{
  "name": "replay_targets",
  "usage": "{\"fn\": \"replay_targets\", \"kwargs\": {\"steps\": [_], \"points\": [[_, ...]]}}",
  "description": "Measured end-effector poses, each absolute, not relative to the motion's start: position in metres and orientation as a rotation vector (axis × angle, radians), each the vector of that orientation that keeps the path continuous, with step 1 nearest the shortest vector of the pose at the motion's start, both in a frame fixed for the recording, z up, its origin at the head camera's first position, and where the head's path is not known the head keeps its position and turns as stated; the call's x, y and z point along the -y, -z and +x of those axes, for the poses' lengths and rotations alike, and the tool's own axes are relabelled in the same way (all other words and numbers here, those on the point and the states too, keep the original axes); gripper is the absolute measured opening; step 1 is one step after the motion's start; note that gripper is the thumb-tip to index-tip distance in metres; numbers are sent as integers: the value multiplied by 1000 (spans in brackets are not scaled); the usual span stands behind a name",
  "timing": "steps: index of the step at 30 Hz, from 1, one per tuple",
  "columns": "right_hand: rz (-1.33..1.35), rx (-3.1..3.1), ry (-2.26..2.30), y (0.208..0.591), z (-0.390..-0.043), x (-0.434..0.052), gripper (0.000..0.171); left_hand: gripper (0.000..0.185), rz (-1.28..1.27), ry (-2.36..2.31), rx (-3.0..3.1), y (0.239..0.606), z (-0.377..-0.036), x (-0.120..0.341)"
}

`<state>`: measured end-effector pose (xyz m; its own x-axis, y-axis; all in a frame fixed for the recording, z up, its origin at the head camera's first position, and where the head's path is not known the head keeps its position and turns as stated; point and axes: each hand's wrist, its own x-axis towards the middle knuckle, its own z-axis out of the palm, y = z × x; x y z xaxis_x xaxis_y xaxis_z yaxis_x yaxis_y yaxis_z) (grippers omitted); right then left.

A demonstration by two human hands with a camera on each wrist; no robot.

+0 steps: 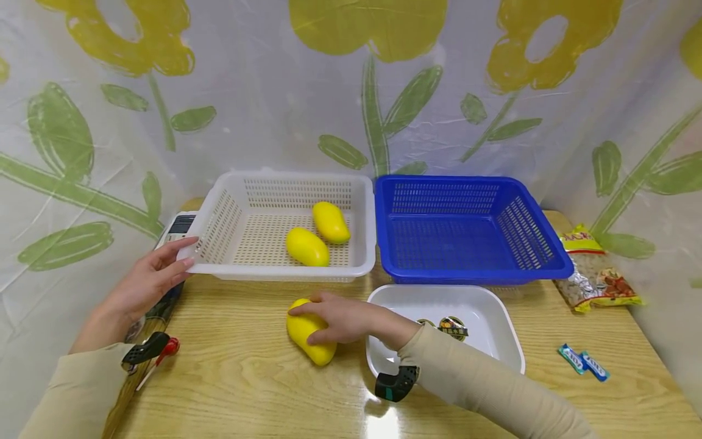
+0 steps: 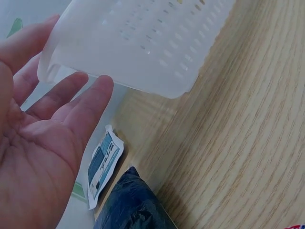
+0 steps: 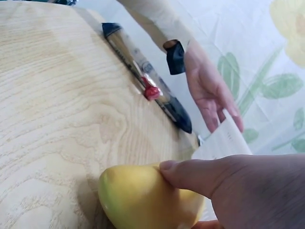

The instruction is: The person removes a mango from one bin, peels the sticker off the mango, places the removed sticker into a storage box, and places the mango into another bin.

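Grasping mango (image 1: 308, 336) before white basket (image 1: 362, 259), right hand (image 1: 342, 318) curled round; left hand (image 1: 148, 281) flat-fingered steadies rim. Next, probably: lift, clear wall.

A staged tabletop set-up is suggested, not a lived-in room; a wooden table (image 1: 247, 390) is enclosed by a flower-printed plastic sheet (image 1: 351, 91); sorting baskets (image 1: 466, 228) are laid out.

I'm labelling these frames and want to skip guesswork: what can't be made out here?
- Head view: the round printed items in the white plastic tub are partly hidden by the right forearm.
- Head view: lettering on the two small blue wrapped sticks is too small.
- Left wrist view: the dark blue packet is cut off by the bottom edge.
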<state>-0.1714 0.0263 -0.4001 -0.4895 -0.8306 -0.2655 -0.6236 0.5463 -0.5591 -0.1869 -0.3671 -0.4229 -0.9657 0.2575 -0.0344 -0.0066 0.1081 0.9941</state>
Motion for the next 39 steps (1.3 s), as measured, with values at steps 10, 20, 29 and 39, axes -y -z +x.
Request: {"fn": "replay_targets", "kwargs": {"steps": [10,20,29,39], "points": [[-1211,-2317,647,396,-164,-34,53,53,194,-1908,-2254,421,-186,365],[-989,-2293,1115,372,-144,-75,53,53,170,-1858,-2309,421,-185,364],[-868,-2268,1368,353,-145,-97,49,54,169,-1849,-2308,420,-184,363],[-978,-2421,1392,344,-177,-78,47,52,211,-1874,-2276,419,-184,364]]}}
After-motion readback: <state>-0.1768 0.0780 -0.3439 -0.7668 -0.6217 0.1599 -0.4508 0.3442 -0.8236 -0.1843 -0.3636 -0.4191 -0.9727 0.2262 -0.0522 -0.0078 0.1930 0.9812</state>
